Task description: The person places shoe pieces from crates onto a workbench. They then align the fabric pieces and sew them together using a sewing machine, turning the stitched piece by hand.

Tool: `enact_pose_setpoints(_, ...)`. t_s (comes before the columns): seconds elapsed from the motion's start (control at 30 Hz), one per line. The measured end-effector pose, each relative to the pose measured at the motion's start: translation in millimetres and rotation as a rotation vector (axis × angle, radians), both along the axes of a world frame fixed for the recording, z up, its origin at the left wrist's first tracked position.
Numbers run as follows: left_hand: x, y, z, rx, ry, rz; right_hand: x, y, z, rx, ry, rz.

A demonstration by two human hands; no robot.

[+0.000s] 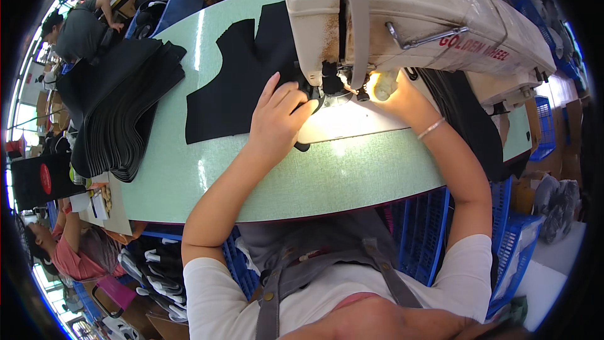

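A white sewing machine [402,19] stands over the table, its lamp glowing beside the needle area. Left of the needle lies a cut black fabric piece [217,110], flat, with a curved notch and a slit along its far edge. My left hand [280,113] rests at this piece's right side, fingers bent and closed on black material near the presser foot; the index finger points away. My right hand [402,101], with a bracelet at the wrist, reaches in beneath the machine arm from the right. Glare and machine parts hide its fingertips.
A thick stack of black cut pieces [119,107] sits at the table's left. More black pieces [465,113] lie under the machine arm at right. Blue crates [421,233] stand below the pale green tabletop [333,182]. Two other people [82,31] are at left.
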State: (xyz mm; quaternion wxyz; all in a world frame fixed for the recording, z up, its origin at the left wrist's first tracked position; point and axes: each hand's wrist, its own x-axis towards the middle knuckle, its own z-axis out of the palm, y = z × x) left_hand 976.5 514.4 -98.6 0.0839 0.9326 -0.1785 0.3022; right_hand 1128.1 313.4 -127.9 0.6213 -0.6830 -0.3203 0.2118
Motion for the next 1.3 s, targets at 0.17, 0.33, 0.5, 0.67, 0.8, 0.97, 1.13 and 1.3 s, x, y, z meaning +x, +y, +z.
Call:
enact_pose_setpoints(0.17,-2,3,2,0.040,0.176,-0.161,1,2,0,-0.070,-0.042,0.176)
enact_pose_setpoints(0.33,-2,2,-2,0.015,0.163,-0.153,-12,-7,7,-0.413,-0.361,0.143)
enact_pose_setpoints(0.5,-1,1,-5,-0.048,0.137,-0.139,-15,-13,14,-0.417,-0.849,0.112)
enact_pose_setpoints(0.67,0,1,-5,-0.016,0.124,-0.140,-13,-12,12,-0.286,-1.002,0.144)
enact_pose_setpoints(0.8,0,-5,-8,-0.054,0.122,-0.141,-17,-7,5,-0.255,-1.058,0.108)
enact_pose_setpoints(0.97,5,-13,-11,0.022,0.026,-0.092,-27,2,1,-0.233,-0.733,0.030)
enact_pose_setpoints(1.13,6,-15,-15,0.044,-0.007,-0.067,-28,6,-1,-0.118,-0.957,-0.023)
enact_pose_setpoints(1.3,9,-15,-17,0.044,-0.030,-0.076,-28,5,-3,-0.149,-1.009,-0.035)
